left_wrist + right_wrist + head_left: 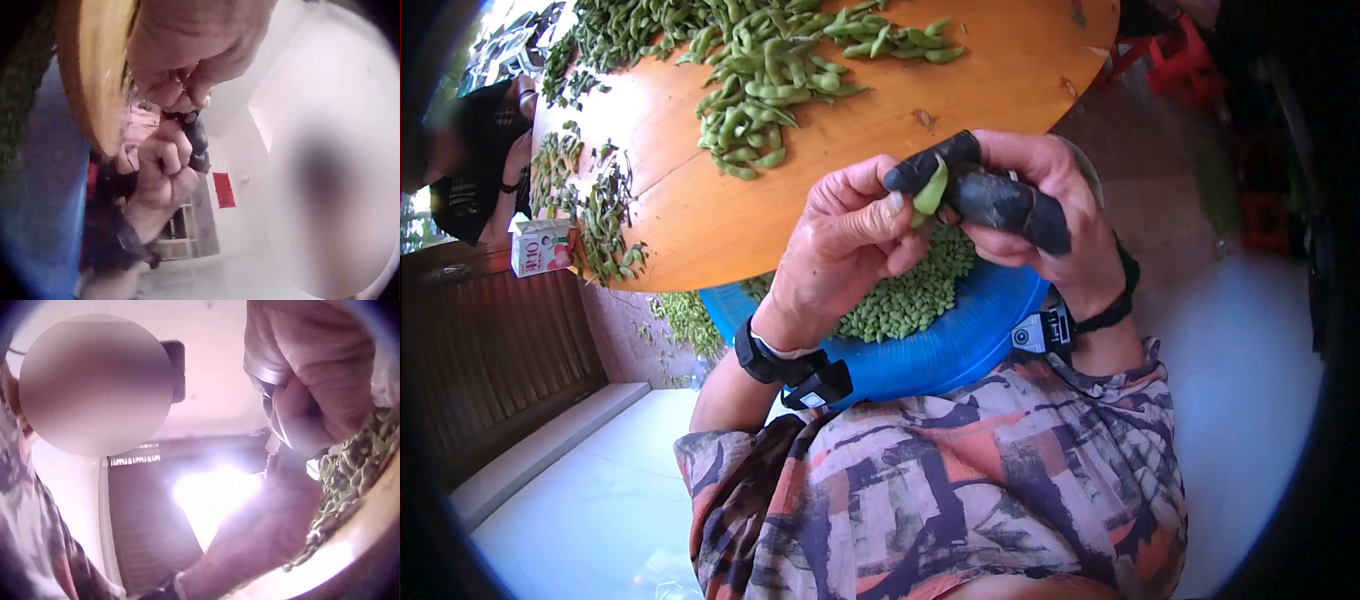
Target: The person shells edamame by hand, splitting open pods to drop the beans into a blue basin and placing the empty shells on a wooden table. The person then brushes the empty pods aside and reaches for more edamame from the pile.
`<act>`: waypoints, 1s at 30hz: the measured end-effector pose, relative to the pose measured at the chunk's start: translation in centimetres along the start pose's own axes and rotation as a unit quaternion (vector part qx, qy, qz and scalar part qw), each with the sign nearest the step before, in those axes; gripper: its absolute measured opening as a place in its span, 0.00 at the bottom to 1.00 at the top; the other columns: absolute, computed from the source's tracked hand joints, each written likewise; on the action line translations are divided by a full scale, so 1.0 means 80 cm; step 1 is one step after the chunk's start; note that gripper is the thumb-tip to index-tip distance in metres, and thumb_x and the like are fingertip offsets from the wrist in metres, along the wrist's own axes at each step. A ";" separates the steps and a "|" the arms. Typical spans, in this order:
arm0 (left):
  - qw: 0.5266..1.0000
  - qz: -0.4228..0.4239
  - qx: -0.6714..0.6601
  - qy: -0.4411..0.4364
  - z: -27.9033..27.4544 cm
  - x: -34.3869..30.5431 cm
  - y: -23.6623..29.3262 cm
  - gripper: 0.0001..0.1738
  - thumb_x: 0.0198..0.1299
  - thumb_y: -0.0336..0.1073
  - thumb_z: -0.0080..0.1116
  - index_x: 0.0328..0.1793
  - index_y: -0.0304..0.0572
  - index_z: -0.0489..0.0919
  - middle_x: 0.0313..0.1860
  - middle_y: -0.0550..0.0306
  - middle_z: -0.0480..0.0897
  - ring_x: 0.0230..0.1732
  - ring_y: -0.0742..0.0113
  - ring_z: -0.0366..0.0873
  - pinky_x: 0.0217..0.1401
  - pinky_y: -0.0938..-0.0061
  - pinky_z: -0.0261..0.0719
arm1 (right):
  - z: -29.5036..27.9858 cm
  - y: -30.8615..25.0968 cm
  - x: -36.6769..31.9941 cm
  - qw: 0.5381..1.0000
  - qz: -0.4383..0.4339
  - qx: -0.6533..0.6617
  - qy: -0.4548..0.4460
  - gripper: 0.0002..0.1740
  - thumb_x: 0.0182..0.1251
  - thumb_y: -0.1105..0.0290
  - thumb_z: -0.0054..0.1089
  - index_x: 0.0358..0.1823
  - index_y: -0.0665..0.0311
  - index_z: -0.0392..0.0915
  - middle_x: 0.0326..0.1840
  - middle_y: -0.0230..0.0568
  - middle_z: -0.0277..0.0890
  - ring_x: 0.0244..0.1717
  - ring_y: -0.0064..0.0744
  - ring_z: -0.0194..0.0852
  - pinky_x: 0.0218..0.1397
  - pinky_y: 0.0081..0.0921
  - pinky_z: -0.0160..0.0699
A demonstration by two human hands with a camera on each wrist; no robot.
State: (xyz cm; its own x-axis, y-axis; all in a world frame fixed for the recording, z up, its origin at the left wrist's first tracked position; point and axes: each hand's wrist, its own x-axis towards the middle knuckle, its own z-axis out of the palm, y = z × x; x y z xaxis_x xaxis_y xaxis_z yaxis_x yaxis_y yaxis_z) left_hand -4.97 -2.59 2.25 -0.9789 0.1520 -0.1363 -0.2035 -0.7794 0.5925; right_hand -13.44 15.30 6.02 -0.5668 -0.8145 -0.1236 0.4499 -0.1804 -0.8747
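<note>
A green soybean pod (932,190) is held between both hands, above a blue basin (990,318). My left hand (840,225) pinches the pod between thumb and fingers. Black covers (1000,203) wrap the thumb and index finger of my right hand (1055,180), which grips the pod from the other side. Below the hands, shelled green beans (905,300) fill much of the basin. In the left wrist view both hands meet fingertip to fingertip, the left hand (194,50) nearest the camera. The pod is hidden behind the fingers in both wrist views.
A wooden table (990,90) reaches over the basin's far rim, with a heap of pods (760,85) on it. Darker, thinner pods (600,215) lie at its left edge beside a drink carton (543,247). Another person (485,160) sits at the left. A red stool (1185,65) stands far right.
</note>
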 end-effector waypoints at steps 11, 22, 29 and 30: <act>0.942 0.015 0.314 0.118 0.027 -0.018 -0.033 0.09 0.63 0.32 0.65 0.37 0.34 0.77 0.24 0.63 0.80 0.24 0.82 0.75 0.24 0.84 0.74 | 0.018 0.036 -0.050 0.958 -0.038 -0.229 0.168 0.09 0.66 0.71 0.56 0.43 0.69 0.78 0.28 0.32 0.74 0.29 0.15 0.70 0.34 0.18 0.71; 0.963 -0.125 0.237 -0.012 0.003 -0.015 -0.031 0.16 0.76 0.39 0.43 0.44 0.33 0.75 0.34 0.51 0.84 0.29 0.69 0.81 0.30 0.77 0.82 | -0.022 0.056 -0.067 0.985 0.000 -0.129 0.111 0.13 0.68 0.66 0.47 0.42 0.67 0.79 0.23 0.27 0.71 0.22 0.11 0.66 0.23 0.13 0.63; 0.975 -0.152 0.153 0.048 0.010 -0.010 -0.051 0.13 0.74 0.39 0.46 0.44 0.35 0.74 0.35 0.50 0.83 0.35 0.66 0.83 0.37 0.73 0.84 | -0.001 0.068 -0.067 0.887 -0.086 -0.402 0.211 0.06 0.60 0.82 0.51 0.38 0.70 0.75 0.28 0.45 0.72 0.28 0.41 0.74 0.33 0.32 0.72; 0.984 -0.139 0.095 0.054 0.010 -0.010 -0.057 0.09 0.73 0.35 0.46 0.46 0.37 0.74 0.34 0.53 0.82 0.34 0.67 0.82 0.37 0.74 0.82 | 0.003 0.072 -0.067 0.887 -0.086 -0.402 0.211 0.06 0.60 0.82 0.51 0.38 0.70 0.75 0.28 0.45 0.72 0.28 0.41 0.74 0.33 0.32 0.72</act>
State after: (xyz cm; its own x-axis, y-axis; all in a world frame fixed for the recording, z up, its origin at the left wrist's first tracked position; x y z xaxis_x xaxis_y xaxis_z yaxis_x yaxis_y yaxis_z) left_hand -3.23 1.35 0.32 -0.8799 0.2688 -0.3918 -0.4720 -0.5884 0.6565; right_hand -7.68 18.48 1.72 -0.8635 -0.5035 0.0276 -0.2094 0.3083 -0.9279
